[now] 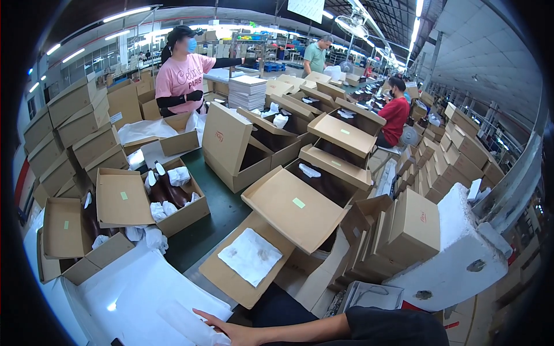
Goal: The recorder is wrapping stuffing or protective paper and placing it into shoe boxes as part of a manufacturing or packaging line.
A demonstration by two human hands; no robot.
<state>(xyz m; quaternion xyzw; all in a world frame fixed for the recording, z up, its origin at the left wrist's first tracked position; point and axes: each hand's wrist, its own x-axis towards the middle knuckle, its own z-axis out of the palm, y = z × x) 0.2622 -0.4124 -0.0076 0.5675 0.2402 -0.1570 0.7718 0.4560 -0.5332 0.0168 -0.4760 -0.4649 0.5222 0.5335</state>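
One hand (234,330), fingers (202,314) flat on white wrapping paper (150,300).

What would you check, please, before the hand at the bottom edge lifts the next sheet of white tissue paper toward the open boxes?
1. Hand on the paper: the left hand lies flat on the white tissue sheets, fingers spread. Ok.
2. Grip on a single sheet: nothing pinched yet. Not ok.
3. Right hand: out of view. Cannot tell.
4. Nearest cardboard lid: lies flat with a white paper square on it. Ok.
5. Open box with dark boots: lid back, stuffing paper visible. Ok.
6. Green belt between the boxes: a bare strip shows. Ok.
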